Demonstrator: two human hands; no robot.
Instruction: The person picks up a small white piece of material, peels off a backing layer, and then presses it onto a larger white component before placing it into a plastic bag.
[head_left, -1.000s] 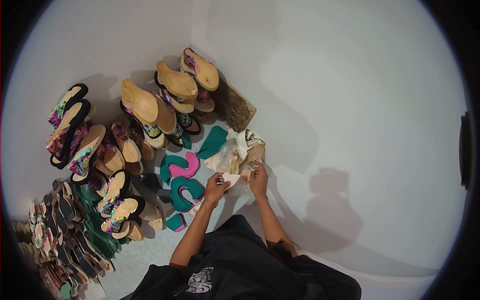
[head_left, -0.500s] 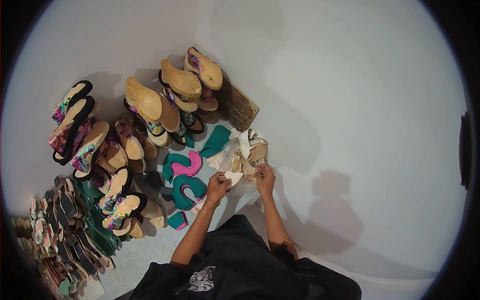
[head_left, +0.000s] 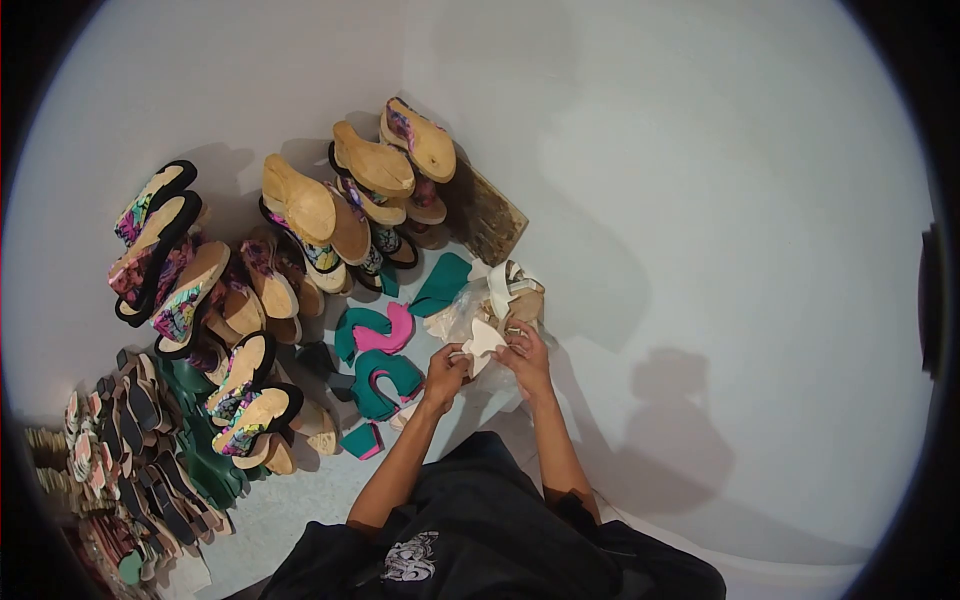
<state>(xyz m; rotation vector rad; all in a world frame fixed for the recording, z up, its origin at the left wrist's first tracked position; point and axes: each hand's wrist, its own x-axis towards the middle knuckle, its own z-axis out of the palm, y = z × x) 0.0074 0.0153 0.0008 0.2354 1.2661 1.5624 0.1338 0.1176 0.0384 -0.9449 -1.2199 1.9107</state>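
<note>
A small white cut piece (head_left: 485, 341), shaped with points and curves, is held up between my two hands. My left hand (head_left: 447, 373) pinches its left side, fingers closed. At its right edge my right hand (head_left: 525, 353) grips with thumb and fingers. Just behind them lies a clear plastic bag (head_left: 463, 312) with white and tan pieces (head_left: 512, 290) in and around it. Left of my hands are teal curved pieces (head_left: 388, 376) and a pink curved piece (head_left: 389, 330). The material of the white piece I cannot make out.
Wedge shoe soles with colourful patterned sides (head_left: 300, 205) stand stacked along the wall at left. Dark soles (head_left: 140, 405) pile up at the lower left. A worn wooden board (head_left: 490, 220) leans by the wall corner, and a plain wall (head_left: 740, 250) rises at right.
The white piece has moved right and up, from my left hand alone to between both hands. My right hand has left the bag's contents and come to the piece. The view has shifted slightly.
</note>
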